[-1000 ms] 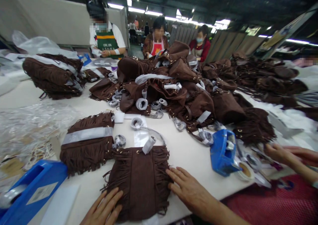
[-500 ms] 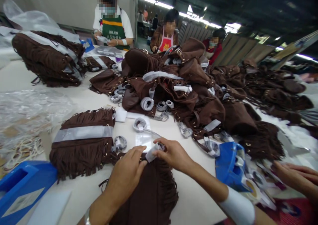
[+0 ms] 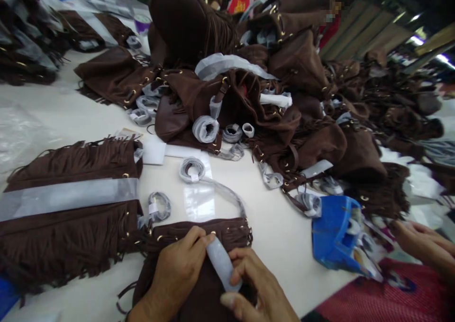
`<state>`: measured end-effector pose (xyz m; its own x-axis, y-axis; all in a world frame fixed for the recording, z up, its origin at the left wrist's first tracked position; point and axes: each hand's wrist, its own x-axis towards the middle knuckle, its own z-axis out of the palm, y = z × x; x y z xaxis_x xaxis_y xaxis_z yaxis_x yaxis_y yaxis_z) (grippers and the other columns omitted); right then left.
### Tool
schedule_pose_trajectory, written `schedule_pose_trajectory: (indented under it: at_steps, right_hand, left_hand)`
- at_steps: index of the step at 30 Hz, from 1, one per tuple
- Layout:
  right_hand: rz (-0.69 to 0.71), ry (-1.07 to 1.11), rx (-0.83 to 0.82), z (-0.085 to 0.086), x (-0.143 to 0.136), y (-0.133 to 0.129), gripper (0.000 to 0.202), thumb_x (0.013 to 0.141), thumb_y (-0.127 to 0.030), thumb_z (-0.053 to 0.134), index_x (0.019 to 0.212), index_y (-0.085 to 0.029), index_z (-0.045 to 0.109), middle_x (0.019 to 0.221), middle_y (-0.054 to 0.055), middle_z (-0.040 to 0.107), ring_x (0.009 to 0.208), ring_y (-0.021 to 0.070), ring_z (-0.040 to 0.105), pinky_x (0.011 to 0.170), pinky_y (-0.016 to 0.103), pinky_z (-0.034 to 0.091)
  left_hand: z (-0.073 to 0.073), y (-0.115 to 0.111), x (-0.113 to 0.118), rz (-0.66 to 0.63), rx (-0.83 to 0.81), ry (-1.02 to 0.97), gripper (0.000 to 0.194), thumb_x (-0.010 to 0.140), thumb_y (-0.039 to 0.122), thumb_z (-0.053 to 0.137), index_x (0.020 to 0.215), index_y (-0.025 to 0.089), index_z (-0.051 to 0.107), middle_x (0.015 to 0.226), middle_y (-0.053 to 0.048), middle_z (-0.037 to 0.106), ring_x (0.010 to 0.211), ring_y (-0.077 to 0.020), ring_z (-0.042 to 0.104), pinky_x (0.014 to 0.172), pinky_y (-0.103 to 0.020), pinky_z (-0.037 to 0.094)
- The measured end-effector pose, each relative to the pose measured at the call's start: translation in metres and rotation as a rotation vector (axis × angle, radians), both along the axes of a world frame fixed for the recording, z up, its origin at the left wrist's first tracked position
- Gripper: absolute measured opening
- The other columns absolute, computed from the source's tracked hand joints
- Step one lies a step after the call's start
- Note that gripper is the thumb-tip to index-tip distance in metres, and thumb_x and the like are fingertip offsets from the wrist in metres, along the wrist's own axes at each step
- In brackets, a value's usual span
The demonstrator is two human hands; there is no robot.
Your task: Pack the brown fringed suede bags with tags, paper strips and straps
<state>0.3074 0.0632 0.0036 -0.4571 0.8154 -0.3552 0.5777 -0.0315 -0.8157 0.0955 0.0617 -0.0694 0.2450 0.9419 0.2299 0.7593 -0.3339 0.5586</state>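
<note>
A dark brown fringed bag [image 3: 199, 299] with gold eyelets along its top lies in front of me. My left hand [image 3: 179, 267] is closed at the bag's top edge, thumb and fingertips pressed together by the upper end of a whitish wrapping strip [image 3: 219, 260]. The strip slants down over the bag. Its lower end is between the curled fingers of my right hand [image 3: 258, 284]. From the bag's right side a plastic-wrapped strap [image 3: 227, 194] runs up to a wrapped coil [image 3: 192, 169]. My left fingertips are partly hidden.
Left of me lies another fringed bag [image 3: 71, 227] with a pale band around it. A heap of brown bags [image 3: 249, 94] fills the back. At right are a blue tape dispenser [image 3: 332, 232] and another person's hand [image 3: 421, 241]. A small wrapped coil [image 3: 159, 206] lies between.
The view has dipped closer to the table. My right hand has moved down over the bag, and the strip, bunched at the top edge before, now stretches downward. My left hand stays at the edge.
</note>
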Motion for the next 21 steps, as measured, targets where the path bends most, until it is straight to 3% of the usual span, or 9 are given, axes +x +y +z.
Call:
schedule_pose_trajectory:
  at_steps: [2,4,6,10,15,18,21]
  right_hand:
    - [-0.228,0.011,-0.231,-0.002,-0.01,0.007,0.021,0.086,-0.034,0.065,0.094,-0.02,0.052,0.1,0.006,0.064,0.085,0.0167,0.063,0.071,0.026,0.05]
    - [-0.336,0.004,-0.352,-0.006,-0.018,0.021,0.033,0.084,-0.036,0.068,0.106,-0.02,0.05,0.086,0.001,0.064,0.07,0.0131,0.059,0.06,0.023,0.045]
    - [-0.332,-0.032,-0.419,-0.008,-0.023,0.037,0.045,0.076,-0.038,0.076,0.109,-0.02,0.052,0.077,-0.002,0.062,0.063,0.0113,0.055,0.055,0.021,0.04]
    - [-0.232,-0.009,-0.771,-0.005,-0.031,0.055,0.052,0.066,-0.061,0.078,0.082,-0.017,0.056,0.059,-0.004,0.054,0.05,0.0093,0.048,0.049,0.021,0.036]
    - [-0.389,0.284,-1.108,0.001,-0.047,0.05,0.067,0.063,-0.074,0.072,0.085,-0.012,0.061,0.074,0.006,0.066,0.061,0.0123,0.062,0.062,0.025,0.048]
    - [-0.465,0.366,-1.205,-0.004,-0.051,0.044,0.069,0.061,-0.075,0.072,0.087,-0.012,0.06,0.068,0.005,0.065,0.051,0.0123,0.059,0.051,0.024,0.045]
    - [-0.495,0.39,-1.19,-0.011,-0.051,0.037,0.069,0.065,-0.074,0.069,0.093,-0.012,0.059,0.063,0.002,0.062,0.043,0.0091,0.053,0.043,0.02,0.037]
  left_hand:
    - [-0.002,-0.002,0.001,0.014,0.063,0.016,0.026,0.1,0.021,0.042,0.116,0.022,0.062,0.099,-0.002,0.066,0.076,-0.0114,0.068,0.061,-0.021,0.051]
    - [-0.003,-0.003,0.001,0.029,0.091,0.038,0.027,0.1,0.02,0.041,0.116,0.022,0.063,0.1,-0.002,0.067,0.081,-0.011,0.069,0.064,-0.02,0.052]
    - [-0.003,-0.003,0.001,0.045,0.112,0.069,0.028,0.1,0.019,0.04,0.115,0.022,0.064,0.1,-0.002,0.068,0.081,-0.0108,0.069,0.064,-0.019,0.051]
    - [-0.008,-0.005,-0.001,0.047,0.133,0.098,0.03,0.1,0.018,0.04,0.12,0.022,0.062,0.102,-0.002,0.069,0.078,-0.0094,0.069,0.061,-0.019,0.049]
    - [-0.01,-0.003,-0.002,0.034,0.128,0.079,0.031,0.101,0.02,0.038,0.121,0.02,0.061,0.099,-0.002,0.069,0.076,-0.0098,0.07,0.059,-0.019,0.05]
    - [-0.007,0.004,-0.004,-0.047,-0.004,0.063,0.038,0.099,0.017,0.035,0.131,0.022,0.055,0.096,-0.001,0.068,0.07,-0.0092,0.069,0.053,-0.018,0.049]
    - [-0.005,0.011,-0.007,-0.138,-0.136,0.036,0.044,0.095,0.013,0.037,0.133,0.029,0.053,0.093,0.001,0.067,0.062,-0.0082,0.067,0.046,-0.018,0.047]
